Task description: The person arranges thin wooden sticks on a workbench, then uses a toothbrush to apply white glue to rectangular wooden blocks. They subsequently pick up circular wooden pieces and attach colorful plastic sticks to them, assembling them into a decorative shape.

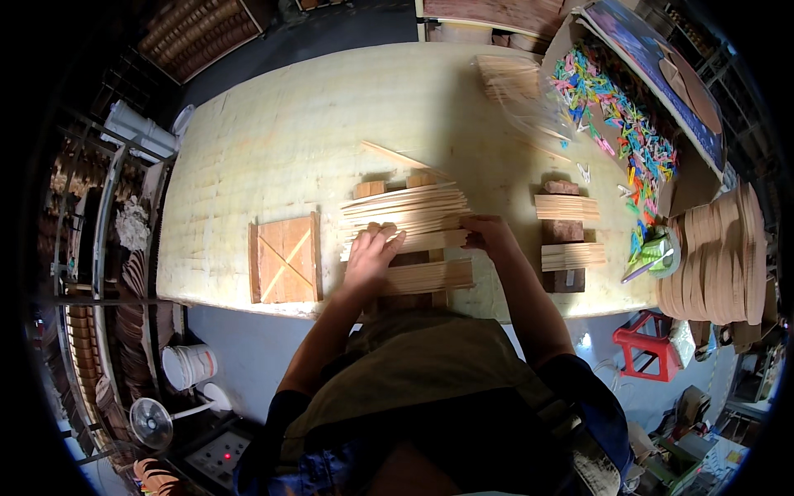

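Observation:
Thin pale wooden sticks (407, 201) lie side by side in a loose layer across wooden blocks (370, 188) at the middle of the table. My left hand (372, 255) rests on the layer's near left part, its fingers bent over the sticks. At the right end, my right hand (490, 234) pinches stick ends between thumb and fingers; the exact number is hidden. Nearer to me, a second bundle of sticks (430, 277) lies over the same supports. One loose stick (397, 155) slants on the table beyond the layer.
A wooden frame board with crossed strips (285, 259) lies left. Right are blocks (564, 231) bearing two stick bundles (571, 256), a carton of colourful clips (616, 107), a green container (657, 252) and stacked brown strips (715, 256). Bagged sticks (506, 78) lie far right.

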Motion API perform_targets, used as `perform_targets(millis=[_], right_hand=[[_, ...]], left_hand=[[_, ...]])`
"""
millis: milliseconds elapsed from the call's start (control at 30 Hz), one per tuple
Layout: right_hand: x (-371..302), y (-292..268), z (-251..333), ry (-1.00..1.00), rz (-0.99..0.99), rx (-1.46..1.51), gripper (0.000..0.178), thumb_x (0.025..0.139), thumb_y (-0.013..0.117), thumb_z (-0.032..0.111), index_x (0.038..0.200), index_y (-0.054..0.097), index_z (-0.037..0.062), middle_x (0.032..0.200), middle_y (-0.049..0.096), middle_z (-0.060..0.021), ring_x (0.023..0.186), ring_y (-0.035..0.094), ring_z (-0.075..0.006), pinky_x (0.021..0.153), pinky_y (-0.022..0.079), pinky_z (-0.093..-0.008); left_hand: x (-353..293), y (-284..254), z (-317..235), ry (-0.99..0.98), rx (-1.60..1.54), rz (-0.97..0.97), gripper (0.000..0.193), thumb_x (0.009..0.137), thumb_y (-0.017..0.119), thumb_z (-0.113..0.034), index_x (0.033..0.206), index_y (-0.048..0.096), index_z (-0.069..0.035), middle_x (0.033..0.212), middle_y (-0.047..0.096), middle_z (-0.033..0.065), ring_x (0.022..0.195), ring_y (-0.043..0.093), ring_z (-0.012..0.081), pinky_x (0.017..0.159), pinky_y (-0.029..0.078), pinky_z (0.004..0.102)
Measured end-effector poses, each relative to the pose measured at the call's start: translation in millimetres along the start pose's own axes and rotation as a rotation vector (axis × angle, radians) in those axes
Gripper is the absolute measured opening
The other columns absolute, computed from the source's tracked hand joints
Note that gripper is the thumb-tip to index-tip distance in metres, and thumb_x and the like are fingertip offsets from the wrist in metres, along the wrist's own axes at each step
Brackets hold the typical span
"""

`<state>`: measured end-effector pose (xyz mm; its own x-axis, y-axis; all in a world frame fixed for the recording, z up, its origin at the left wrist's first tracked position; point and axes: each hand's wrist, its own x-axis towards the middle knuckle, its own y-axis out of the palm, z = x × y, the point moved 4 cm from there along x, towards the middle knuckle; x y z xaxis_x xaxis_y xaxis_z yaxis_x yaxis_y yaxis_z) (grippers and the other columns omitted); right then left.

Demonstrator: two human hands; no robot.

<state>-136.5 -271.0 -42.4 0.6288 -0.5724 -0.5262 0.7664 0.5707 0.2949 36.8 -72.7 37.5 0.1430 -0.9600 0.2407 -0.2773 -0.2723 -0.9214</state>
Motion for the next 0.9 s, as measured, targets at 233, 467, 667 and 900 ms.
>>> perform_targets(millis=[233,467,667,900], right_hand=[[-7.0,0.5,5.8,0.0,-0.031,-0.111,0.029,0.085,0.069,0.021,0.095,0.066,-0.0059,0.077,0.063,-0.0084,0.061,0.063,-0.0162,0.058,0.056,-0.0289],[-4.4,1.6,3.7,-0.002,-0.041,-0.035,0.025,0.084,0.069,0.015,0.096,0.066,-0.0069,0.082,0.065,-0.0108,0.067,0.064,-0.0179,0.062,0.056,-0.0294],[-0.1,-7.0,0.0,-0.02,0.025,0.089,0.025,0.082,0.067,0.011,0.099,0.064,-0.0075,0.088,0.066,-0.0138,0.072,0.066,-0.021,0.064,0.059,-0.032],[-1.8,-6.1,-2.3,0.047,0.062,0.104,0.028,0.085,0.062,0.009,0.108,0.059,-0.0077,0.096,0.067,-0.017,0.078,0.068,-0.0247,0.071,0.058,-0.0348]], left_hand=[[-1.0,-3.2,3.2,0.071,-0.029,-0.087,0.036,0.081,0.053,-0.006,0.113,0.068,-0.012,0.121,0.059,0.0063,0.118,0.05,0.028,0.099,0.04,0.0407],[-1.1,-4.4,1.0,0.059,-0.026,-0.081,0.034,0.079,0.055,-0.006,0.111,0.066,-0.008,0.115,0.059,0.0069,0.112,0.052,0.0261,0.095,0.043,0.0382],[-2.0,-4.1,3.2,0.03,-0.045,-0.097,0.033,0.08,0.055,-0.005,0.11,0.068,-0.011,0.112,0.061,0.0079,0.108,0.055,0.0272,0.093,0.045,0.0378],[0.0,-2.7,6.0,0.018,-0.081,-0.109,0.03,0.08,0.06,-0.004,0.108,0.068,-0.01,0.109,0.061,0.0076,0.104,0.056,0.0275,0.09,0.047,0.0376]])
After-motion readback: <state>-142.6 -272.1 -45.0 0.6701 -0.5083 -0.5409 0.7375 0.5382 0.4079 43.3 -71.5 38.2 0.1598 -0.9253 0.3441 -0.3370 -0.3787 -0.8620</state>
